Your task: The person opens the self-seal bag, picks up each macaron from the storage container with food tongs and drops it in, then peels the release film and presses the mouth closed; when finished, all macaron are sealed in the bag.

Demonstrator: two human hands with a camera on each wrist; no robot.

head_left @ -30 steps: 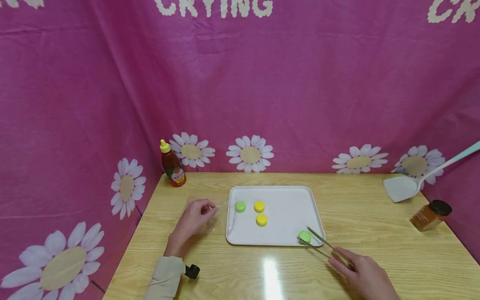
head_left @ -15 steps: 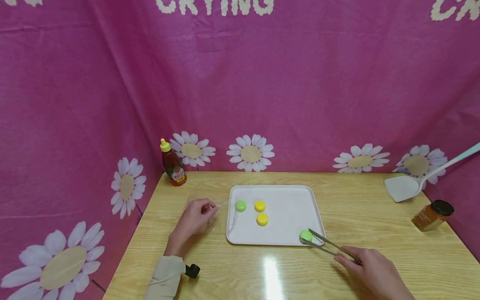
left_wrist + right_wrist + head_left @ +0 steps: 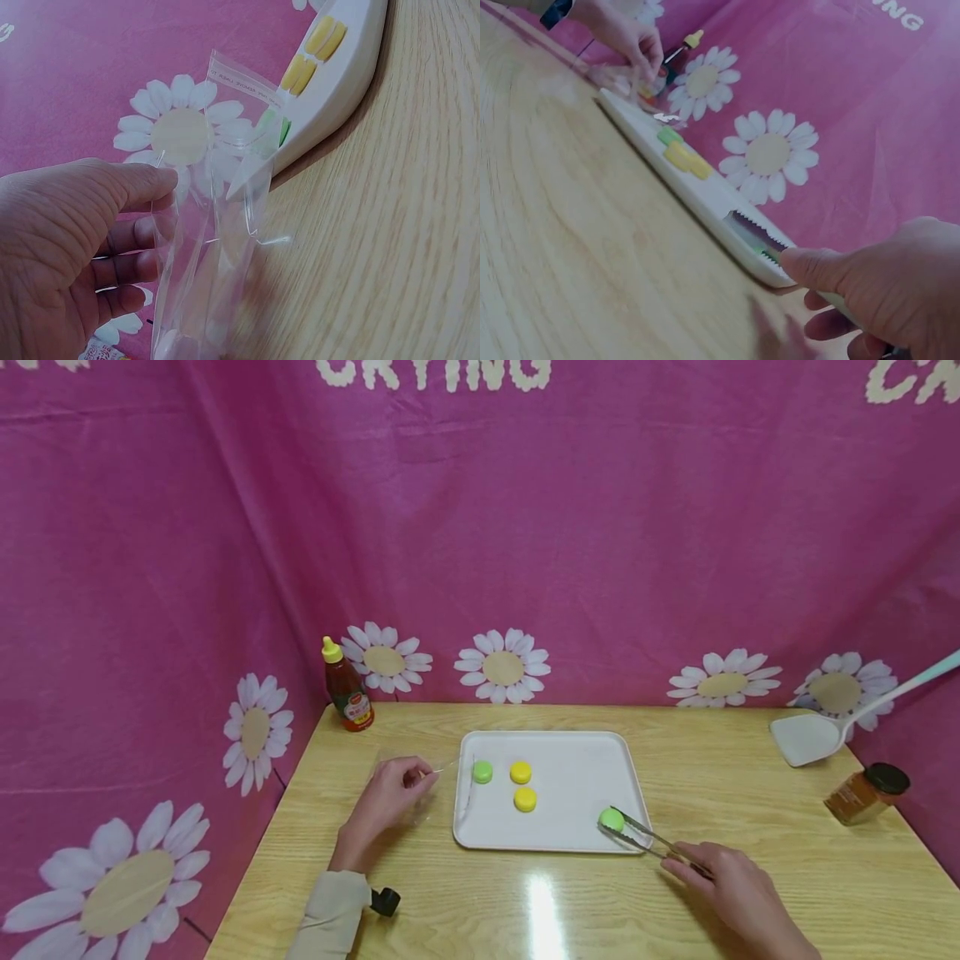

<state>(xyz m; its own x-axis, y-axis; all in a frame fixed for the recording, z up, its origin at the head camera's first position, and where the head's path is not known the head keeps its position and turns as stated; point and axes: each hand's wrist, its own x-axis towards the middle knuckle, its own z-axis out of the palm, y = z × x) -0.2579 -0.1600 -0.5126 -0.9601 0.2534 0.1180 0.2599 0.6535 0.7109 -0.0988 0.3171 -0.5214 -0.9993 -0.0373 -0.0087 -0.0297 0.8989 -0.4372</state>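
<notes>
L hand [image 3: 393, 789]: pinching clear bag [image 3: 217, 225] by its edge, thumb on top; prob. held so it opens twd tray [image 3: 570, 752].
R hand [image 3: 738, 889]: gripping metal tongs [image 3: 654, 835] well back, prob. for reach.
Lone green disc [image 3: 611, 818]: tray's nr-right corner, btwn tong tips; contact unclear.
Other discs: 1 green disc [image 3: 482, 772] at tray's left, 2 yellow discs [image 3: 525, 800] just right of it.
Edges: sauce bottle [image 3: 350, 702] far left, spatula [image 3: 806, 739] + jar [image 3: 858, 797] right; prob. parked out of way.
Table [image 3: 712, 768]: pale wood, glare nr.
Room: magenta cloth [image 3: 600, 527], daisy print.
</notes>
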